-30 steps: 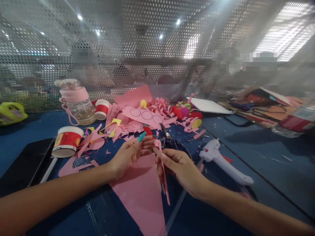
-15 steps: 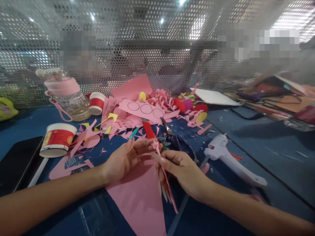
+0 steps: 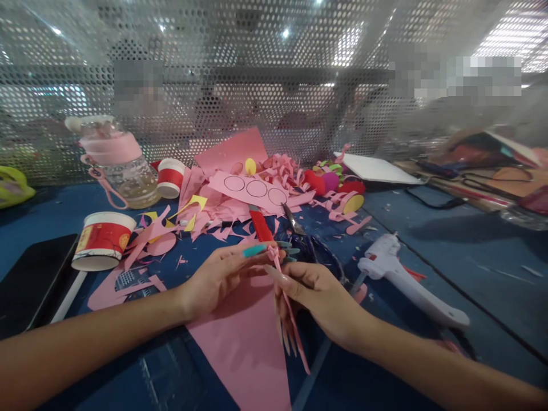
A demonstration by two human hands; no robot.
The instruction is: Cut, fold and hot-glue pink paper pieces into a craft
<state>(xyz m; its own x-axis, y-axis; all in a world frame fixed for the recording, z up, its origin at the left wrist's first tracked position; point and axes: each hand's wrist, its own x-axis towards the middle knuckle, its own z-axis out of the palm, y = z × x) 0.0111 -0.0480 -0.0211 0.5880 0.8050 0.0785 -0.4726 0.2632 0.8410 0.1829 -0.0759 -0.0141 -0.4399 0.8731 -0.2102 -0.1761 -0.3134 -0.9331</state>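
Left hand (image 3: 214, 278) forefinger down on pink fringe (image 3: 301, 351)

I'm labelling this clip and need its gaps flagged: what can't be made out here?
Head view only.
Top of the pink strips: covered by fingers of left hand and right hand.
Scissors: handles partly behind both hands.
Black tablet: cut off by left edge.
People beyond the mesh screen: blurred.
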